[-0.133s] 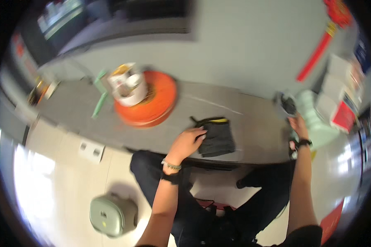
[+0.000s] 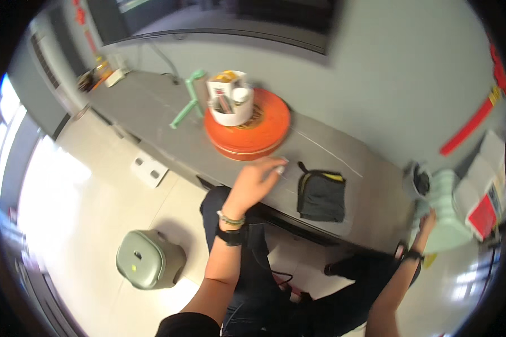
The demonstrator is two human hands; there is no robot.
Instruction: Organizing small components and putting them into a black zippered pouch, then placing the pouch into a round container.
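My left hand (image 2: 253,184) is raised over the grey cabinet top, in front of the round orange tin (image 2: 250,130). Thumb and forefinger come together around a tiny whitish thing (image 2: 281,168), too small to name. To the right of that hand lies a dark grey zip pouch (image 2: 322,196) with a yellow strip at its opening, untouched. At the far right, my right hand (image 2: 427,223) is beside a ribbed mint-green object (image 2: 447,208), just below a grey bin (image 2: 419,180) with dark contents. Its fingers are blurred, and I cannot see anything in them.
On the tin stands a white tub (image 2: 233,115) of small items, with a green stand (image 2: 190,101) beside it. A screen (image 2: 225,25) hangs above. Down on the floor are a green lidded stool (image 2: 146,258) and a white flat panel (image 2: 149,168). Papers (image 2: 480,191) stand far right.
My left hand has come away from the pouch's left edge, leftward toward the tin. My right hand has dropped away from the grey bin. The whole view has swung and tilted.
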